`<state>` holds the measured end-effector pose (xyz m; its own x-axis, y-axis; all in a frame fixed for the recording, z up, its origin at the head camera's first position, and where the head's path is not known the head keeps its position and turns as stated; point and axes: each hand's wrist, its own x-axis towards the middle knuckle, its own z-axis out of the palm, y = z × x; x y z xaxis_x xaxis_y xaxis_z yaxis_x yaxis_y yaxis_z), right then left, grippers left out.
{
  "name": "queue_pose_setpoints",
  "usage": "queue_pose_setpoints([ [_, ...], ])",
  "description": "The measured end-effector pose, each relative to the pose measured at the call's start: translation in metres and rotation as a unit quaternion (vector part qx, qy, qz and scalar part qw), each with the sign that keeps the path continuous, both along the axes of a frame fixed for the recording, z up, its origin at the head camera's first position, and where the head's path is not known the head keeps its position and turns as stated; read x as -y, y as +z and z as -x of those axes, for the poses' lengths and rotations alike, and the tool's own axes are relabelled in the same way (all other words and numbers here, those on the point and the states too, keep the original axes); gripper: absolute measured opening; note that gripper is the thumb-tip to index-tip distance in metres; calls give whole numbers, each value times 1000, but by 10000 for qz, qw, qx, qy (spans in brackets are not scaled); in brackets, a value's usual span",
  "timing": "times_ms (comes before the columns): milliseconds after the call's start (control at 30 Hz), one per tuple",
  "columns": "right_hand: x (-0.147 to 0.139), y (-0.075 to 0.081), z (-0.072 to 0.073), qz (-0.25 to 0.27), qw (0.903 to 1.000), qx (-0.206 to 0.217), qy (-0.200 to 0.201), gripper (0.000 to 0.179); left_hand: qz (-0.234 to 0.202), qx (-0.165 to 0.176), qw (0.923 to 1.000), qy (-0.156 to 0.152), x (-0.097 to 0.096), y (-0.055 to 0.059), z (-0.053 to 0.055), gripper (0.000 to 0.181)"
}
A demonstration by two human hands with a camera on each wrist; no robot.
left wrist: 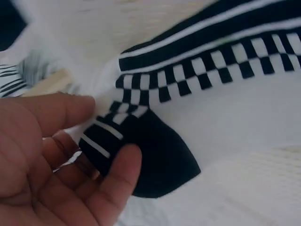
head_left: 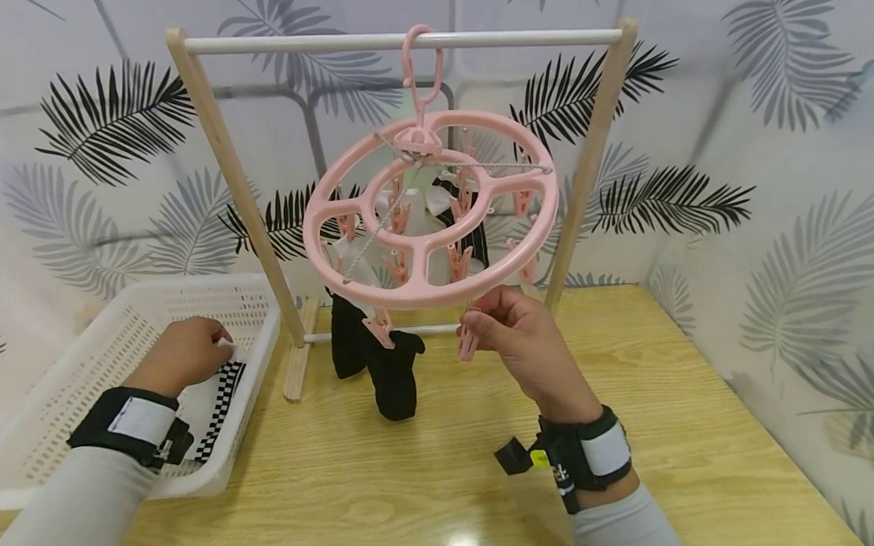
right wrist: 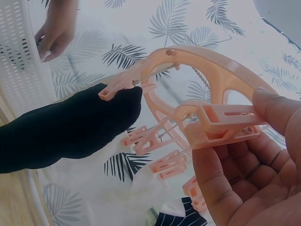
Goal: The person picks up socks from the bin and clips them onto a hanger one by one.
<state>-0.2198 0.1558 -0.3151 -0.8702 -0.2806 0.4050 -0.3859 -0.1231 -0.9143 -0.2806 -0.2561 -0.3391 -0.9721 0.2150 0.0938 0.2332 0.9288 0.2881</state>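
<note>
Over the basket, my left hand (head_left: pixel 185 358) holds a white sock with black checks and stripes (left wrist: pixel 160 150) by its black-patterned end. Its fingers lie on both sides of the fabric in the left wrist view. My right hand (head_left: pixel 533 346) pinches a pink clothespin (right wrist: pixel 230 125) between thumb and fingers, and no cloth shows in its jaws. That clothespin hangs from the front rim of a round pink hanger (head_left: pixel 426 295). Just left of it, another clothespin (head_left: pixel 378 333) grips a black sock (head_left: pixel 395 383), which hangs down above the table.
A rack with wooden posts (head_left: pixel 223 156) and a white rod (head_left: pixel 292 44) carries the hanger. More socks (head_left: pixel 349 340) hang at its left and back, among several clothespins. The white perforated basket (head_left: pixel 184 288) stands at the left on the wooden table (head_left: pixel 343 493). Behind is leaf-patterned cloth (head_left: pixel 790 236).
</note>
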Motion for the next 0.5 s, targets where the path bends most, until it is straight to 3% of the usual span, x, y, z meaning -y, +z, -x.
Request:
queue_pose_setpoints([
  [233, 1, 0, 0, -10, 10000, -3, 9, 17, -341, -687, 9968, 242, -10, 31, -24, 21],
  [367, 1, 0, 0, 1, 10000, 20, 17, 17, -543, -1117, 9919, 271, -13, 40, -31, 17],
  [500, 1, 0, -1, 31, 10000, 26, 24, 16, -596, -1286, 9895, 274, -12, 43, -34, 14],
])
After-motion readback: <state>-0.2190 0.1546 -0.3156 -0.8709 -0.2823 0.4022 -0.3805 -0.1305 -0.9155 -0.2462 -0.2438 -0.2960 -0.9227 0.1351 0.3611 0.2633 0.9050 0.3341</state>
